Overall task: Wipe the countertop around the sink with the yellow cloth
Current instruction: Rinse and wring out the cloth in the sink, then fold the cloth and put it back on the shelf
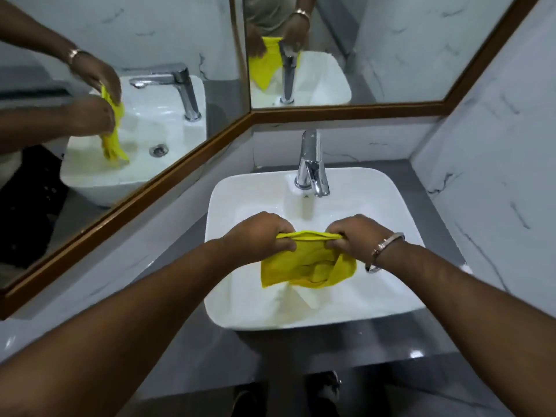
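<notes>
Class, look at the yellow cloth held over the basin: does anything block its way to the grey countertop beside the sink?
Nothing visible does. Both hands, left hand and right hand, hold the yellow cloth above the sink; only its raised rim separates it from the bare countertop.

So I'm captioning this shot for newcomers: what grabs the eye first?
The yellow cloth, stretched between the left hand and right hand over the white sink. Next, the chrome faucet at the sink's back edge, and the angled mirror repeating the scene.
</notes>
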The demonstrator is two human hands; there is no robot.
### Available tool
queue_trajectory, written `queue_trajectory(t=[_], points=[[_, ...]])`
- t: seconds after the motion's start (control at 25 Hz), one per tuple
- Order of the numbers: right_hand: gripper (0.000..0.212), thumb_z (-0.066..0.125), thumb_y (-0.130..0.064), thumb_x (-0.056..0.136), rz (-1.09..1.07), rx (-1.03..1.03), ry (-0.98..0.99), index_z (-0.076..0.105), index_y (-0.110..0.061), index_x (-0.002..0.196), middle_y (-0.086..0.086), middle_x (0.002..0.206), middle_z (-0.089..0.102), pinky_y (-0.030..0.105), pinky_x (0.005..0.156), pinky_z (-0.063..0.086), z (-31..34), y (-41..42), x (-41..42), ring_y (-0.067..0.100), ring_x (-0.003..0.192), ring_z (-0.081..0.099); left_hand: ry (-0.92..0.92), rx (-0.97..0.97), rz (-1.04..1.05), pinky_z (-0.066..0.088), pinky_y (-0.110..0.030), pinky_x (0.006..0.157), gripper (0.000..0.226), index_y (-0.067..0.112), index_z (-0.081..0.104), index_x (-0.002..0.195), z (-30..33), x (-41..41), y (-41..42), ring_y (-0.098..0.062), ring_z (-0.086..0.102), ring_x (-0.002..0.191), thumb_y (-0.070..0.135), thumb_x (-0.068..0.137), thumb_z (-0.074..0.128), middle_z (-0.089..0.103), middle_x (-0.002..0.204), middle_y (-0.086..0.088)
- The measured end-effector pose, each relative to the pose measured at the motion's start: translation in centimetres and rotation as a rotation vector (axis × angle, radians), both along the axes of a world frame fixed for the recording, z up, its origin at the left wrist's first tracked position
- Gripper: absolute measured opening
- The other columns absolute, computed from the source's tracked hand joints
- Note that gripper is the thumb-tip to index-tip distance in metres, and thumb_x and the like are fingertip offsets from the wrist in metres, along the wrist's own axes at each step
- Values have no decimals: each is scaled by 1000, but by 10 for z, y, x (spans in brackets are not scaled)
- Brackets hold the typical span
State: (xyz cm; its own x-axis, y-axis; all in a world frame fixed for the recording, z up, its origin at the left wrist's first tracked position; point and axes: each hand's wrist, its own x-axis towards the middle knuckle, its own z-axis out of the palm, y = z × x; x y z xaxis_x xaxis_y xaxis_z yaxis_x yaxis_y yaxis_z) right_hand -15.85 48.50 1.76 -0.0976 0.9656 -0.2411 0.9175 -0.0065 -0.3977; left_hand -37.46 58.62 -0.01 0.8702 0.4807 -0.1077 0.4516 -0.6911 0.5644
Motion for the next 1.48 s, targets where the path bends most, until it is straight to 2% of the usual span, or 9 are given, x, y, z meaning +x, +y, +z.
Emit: queue_trajectory(t=[0.24, 0.52, 0.68, 0.76, 0.92, 1.12, 1.24, 1.36, 1.48], points=[[15, 64, -23, 83, -185, -11, -30, 66, -11, 93, 11, 96, 67, 36, 80, 44, 33, -13, -18, 29, 93, 57, -33, 66, -73, 45, -34, 70, 25, 17, 70, 90, 30, -1, 6, -18, 54, 78, 40, 84, 61, 64, 81, 2], [28, 64, -37, 84, -375, -70, 15, 61, -13, 69, 4, 67, 59, 32, 59, 41, 98, -90, 3, 22, 68, 55, -197, 26, -247, 44, -28, 68, 17, 17, 67, 98, 64, 41, -31, -10, 57, 75, 30, 87, 64, 69, 87, 2], [28, 65, -41, 82, -502, -161, -55, 66, -14, 88, 2, 78, 65, 28, 59, 44, 144, -179, 39, 20, 72, 58, -428, -142, -243, 46, -24, 66, 29, 32, 41, 98, 58, 90, -123, 2, 60, 77, 19, 85, 63, 66, 92, 12], [25, 65, -38, 83, -568, -215, -29, 61, -20, 99, -11, 77, 58, 19, 56, 42, 154, -237, 59, 10, 70, 55, -466, -79, -402, 43, -27, 62, 25, 31, 45, 90, 53, 120, -179, 0, 59, 77, 10, 82, 56, 66, 97, 9], [29, 61, -15, 84, -684, -199, 103, 46, -37, 92, -9, 76, 59, 22, 59, 46, 151, -357, 90, 12, 64, 53, -409, 15, -714, 47, -24, 72, 35, 32, 64, 89, 32, 178, -276, -17, 60, 103, 16, 68, 41, 58, 126, 4], [41, 50, 6, 70, -691, -295, -59, 69, -30, 76, 6, 86, 66, 36, 72, 51, 107, -501, 128, 24, 78, 60, -224, -213, -912, 42, -16, 82, 34, 33, 69, 99, 0, 241, -401, -11, 56, 93, 15, 82, 47, 51, 103, 5], [35, 52, -7, 80, -679, -380, -151, 69, -22, 106, 11, 115, 63, 29, 88, 43, 75, -566, 137, 31, 104, 58, -143, -205, -1027, 46, -20, 82, 37, 22, 75, 99, -1, 277, -448, -17, 59, 93, 5, 80, 49, 56, 103, -4], [43, 42, -31, 72, -675, -389, -189, 68, -15, 103, 13, 111, 63, 34, 83, 48, 56, -610, 126, 33, 96, 59, -81, -145, -1144, 41, -18, 79, 40, 15, 75, 103, 3, 306, -478, -25, 60, 95, -10, 81, 53, 53, 99, -2], [33, 56, -31, 78, -563, -492, -326, 61, -16, 106, 12, 120, 51, 37, 76, 48, 45, -632, 123, 34, 91, 59, -32, -118, -1218, 40, -20, 72, 43, 13, 75, 103, -2, 330, -495, -27, 60, 88, -14, 83, 50, 49, 92, 2]])
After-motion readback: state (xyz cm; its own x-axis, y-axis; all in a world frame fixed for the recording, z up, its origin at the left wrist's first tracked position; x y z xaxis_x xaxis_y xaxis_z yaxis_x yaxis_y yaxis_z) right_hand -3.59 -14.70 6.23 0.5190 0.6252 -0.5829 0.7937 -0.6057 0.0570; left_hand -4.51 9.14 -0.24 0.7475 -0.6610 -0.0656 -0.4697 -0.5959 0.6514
